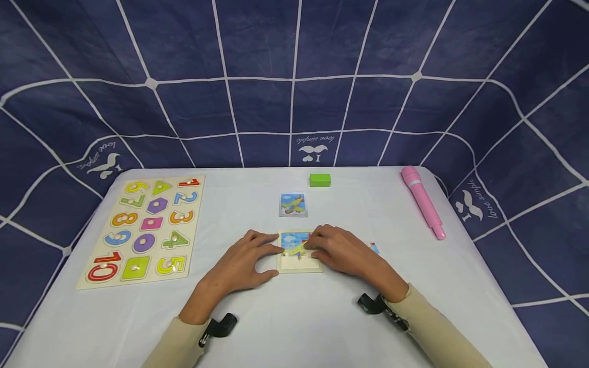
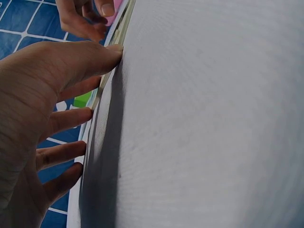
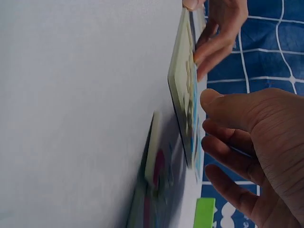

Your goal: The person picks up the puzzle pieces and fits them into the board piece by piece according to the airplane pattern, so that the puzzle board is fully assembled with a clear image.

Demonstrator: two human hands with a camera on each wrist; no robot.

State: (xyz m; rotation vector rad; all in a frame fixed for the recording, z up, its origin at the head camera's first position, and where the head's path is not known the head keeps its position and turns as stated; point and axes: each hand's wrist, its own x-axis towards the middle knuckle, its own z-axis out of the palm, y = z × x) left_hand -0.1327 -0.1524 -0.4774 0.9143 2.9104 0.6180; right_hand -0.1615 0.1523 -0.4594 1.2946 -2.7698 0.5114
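Note:
A small wooden puzzle board with airplane-picture pieces in its upper part lies at the middle of the table; its lower strip is bare. My left hand, fingers spread and fairly straight, touches the board's left side. In the left wrist view, the thumb of that left hand rests against the board's edge. Over the board's right side is my right hand, its bent fingertips at the pieces. The right wrist view shows this right hand beside the board, with nothing visible between thumb and fingers.
Loose puzzle pieces lie right of the board, mostly behind the right forearm in the head view, where one piece peeks out. Behind the board are an airplane picture card and green block. A number board lies left, a pink wand right.

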